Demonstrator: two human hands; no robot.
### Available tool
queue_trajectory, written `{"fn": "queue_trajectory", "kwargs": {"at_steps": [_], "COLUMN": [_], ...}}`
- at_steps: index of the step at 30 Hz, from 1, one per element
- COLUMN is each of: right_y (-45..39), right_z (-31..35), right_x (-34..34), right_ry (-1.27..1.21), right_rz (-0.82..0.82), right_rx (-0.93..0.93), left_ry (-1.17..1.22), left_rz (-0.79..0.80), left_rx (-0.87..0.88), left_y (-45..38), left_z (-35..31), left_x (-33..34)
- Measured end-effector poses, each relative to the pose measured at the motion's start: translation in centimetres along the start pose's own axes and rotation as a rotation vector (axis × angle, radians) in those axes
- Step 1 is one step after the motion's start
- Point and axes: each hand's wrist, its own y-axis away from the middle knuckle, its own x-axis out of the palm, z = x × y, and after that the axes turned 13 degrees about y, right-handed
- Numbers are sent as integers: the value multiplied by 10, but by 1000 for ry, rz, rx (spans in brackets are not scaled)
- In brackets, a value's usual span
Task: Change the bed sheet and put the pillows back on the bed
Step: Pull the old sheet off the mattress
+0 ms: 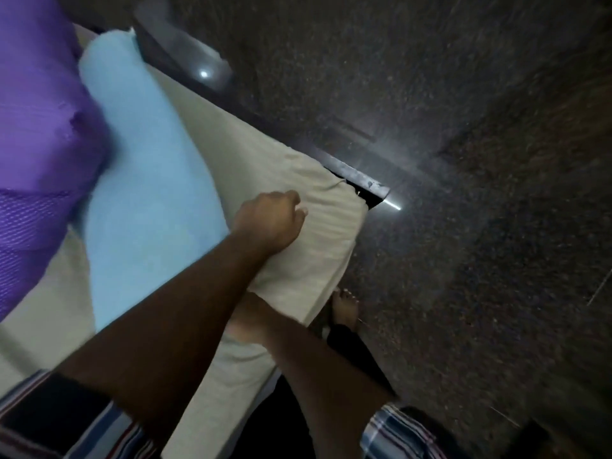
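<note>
Far left, a purple pillow (36, 104) and blue pillow (149, 180) lie on the bed; both look soft and light. Left hand (268, 223) grips a fold of the beige sheet (318, 246) at the mattress corner. Limp, light cloth, best taken at the corner hem; right hand (246, 318) sits beneath it, fingers hidden.
</note>
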Motion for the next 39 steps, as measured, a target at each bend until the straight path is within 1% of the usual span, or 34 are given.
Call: {"fn": "queue_trajectory", "kwargs": {"at_steps": [1,2,3,4,6,7,8,9,11,13,16,19,22,25,27,30,31,33,34,36,38,39], "right_y": [13,32,48,56,30,13,-2,-11,-23,-29,-44,-56,-58,-47,-38,-18,-7,26,46,88,115,122], "right_z": [0,6,5,-2,-28,-46,-62,-74,-86,-90,-98,-108,-115,-108,-98,-62,-48,-12,13,71,119,137], "right_x": [9,13,18,16,-12,-29,-48,-54,-56,-50,-45,-27,-19,-23,-25,-40,-46,-52,-50,-30,1,15], "right_ry": [-33,-24,-69,-71,-81,-100,-95,-76,-57,-60,-198,-284,-310,-201,-120,73,89,14,-54,-132,-110,-76], "right_rz": [27,99,183,182,-84,-150,-161,-124,-65,-56,-27,53,72,44,-19,-274,-344,-416,-426,-372,-278,-224], "right_rx": [11,21,51,75,260,336,383,398,307,218,243,202,131,19,-22,20,39,50,11,-168,-325,-366], "left_ry": [19,56,101,139,185,202,214,216,167,67,-33,-105,-100,-38,-6,43,72,198,289,443,458,406], "left_rz": [-8,-21,-36,-46,-29,-7,18,45,82,85,66,92,85,50,17,-19,-22,-50,-94,-257,-375,-384], "left_rx": [-38,-78,-115,-143,-155,-148,-140,-131,-112,-90,-50,-7,31,41,66,118,139,178,170,119,38,-36], "left_y": [4,6,7,6,1,-3,-7,-12,-20,-29,-42,-48,-47,-35,-22,0,8,32,46,80,117,132], "left_z": [2,2,-1,-7,-26,-36,-46,-54,-67,-75,-77,-74,-71,-69,-62,-53,-52,-43,-33,1,45,64], "left_x": [7,14,20,28,46,57,68,79,96,106,116,121,116,101,90,67,56,30,15,-19,-47,-56]}}
